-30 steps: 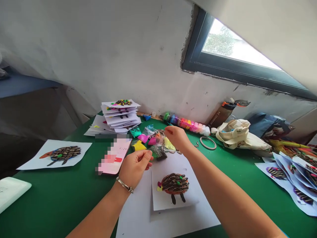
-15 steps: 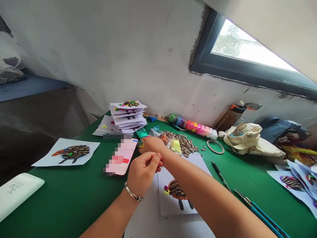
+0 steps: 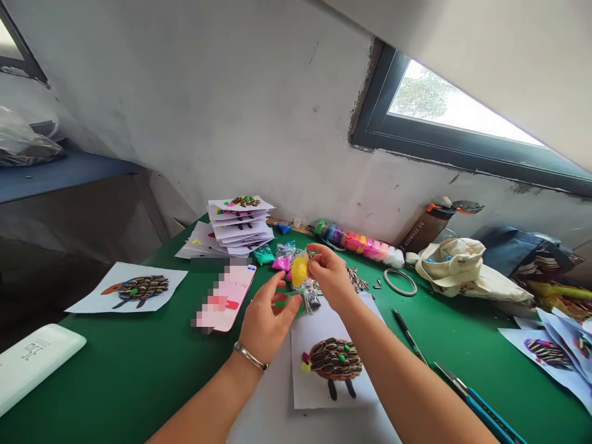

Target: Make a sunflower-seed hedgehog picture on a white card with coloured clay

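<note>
In the head view, your right hand [image 3: 330,275] pinches a clear bag of yellow clay [image 3: 300,272] between its fingers [image 3: 319,251] above the green counter [image 3: 115,370], your left hand [image 3: 268,324] open just beside it, over a seed-covered paper picture [image 3: 333,364].

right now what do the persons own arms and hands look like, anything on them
The left arm and right arm are bare, no sleeves, and the left hand and right hand wear no gloves. A silver metal bracelet circles the left wrist.
</note>
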Motion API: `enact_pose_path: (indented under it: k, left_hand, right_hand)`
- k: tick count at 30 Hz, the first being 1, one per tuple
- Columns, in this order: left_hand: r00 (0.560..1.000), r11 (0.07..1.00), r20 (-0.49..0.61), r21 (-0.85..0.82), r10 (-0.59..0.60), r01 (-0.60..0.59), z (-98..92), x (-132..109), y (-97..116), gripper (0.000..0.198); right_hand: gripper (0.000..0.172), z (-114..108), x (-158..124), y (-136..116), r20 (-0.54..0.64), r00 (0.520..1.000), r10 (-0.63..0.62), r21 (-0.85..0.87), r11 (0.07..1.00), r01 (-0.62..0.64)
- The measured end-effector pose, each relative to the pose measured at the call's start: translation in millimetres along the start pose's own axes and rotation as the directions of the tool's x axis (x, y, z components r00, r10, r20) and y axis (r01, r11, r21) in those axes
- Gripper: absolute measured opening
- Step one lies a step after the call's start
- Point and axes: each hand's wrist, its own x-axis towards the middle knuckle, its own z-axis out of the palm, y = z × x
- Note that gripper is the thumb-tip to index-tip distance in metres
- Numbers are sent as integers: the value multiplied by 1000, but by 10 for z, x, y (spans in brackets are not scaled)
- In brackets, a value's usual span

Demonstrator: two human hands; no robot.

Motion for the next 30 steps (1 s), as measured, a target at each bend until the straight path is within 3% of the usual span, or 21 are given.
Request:
enact_pose_path:
  k: [3, 6, 11, 15, 17, 22, 30]
  left_hand:
    - [997, 998, 80, -64, 14, -9, 21, -3, -12, 80]
    - [970, 983, 242, -169, -25, 67, 44, -45, 47, 61]
    - [882, 902, 447, -304, -150, 307, 53, -137, 177, 39]
    - [792, 794, 568, -367, -221, 485, 77, -163, 179, 36]
    - [774, 790, 592, -354, -225, 500, 97, -156, 145, 37]
    - [814, 841, 550, -339, -187, 421, 113, -122, 71, 37]
    - [793, 770, 551, -376, -262, 516, 111, -135, 112, 32]
  right_hand:
    - [35, -20, -269, -153, -27, 1000, -5, 273, 962, 12]
    - [33, -90, -505, -217, 40, 999, 0, 296, 955, -12]
    - [32, -428, -748, -140, -88, 992, 86, 254, 965, -61]
    - [25, -571, -910, -94, 43, 983, 181, 306, 934, -185]
    - [22, -556, -975, -83, 113, 967, 230, 375, 891, -256]
    - [19, -489, -1072, -36, 99, 945, 311, 433, 842, -322]
    - [17, -503, -1145, 3, 122, 941, 316, 422, 842, -337]
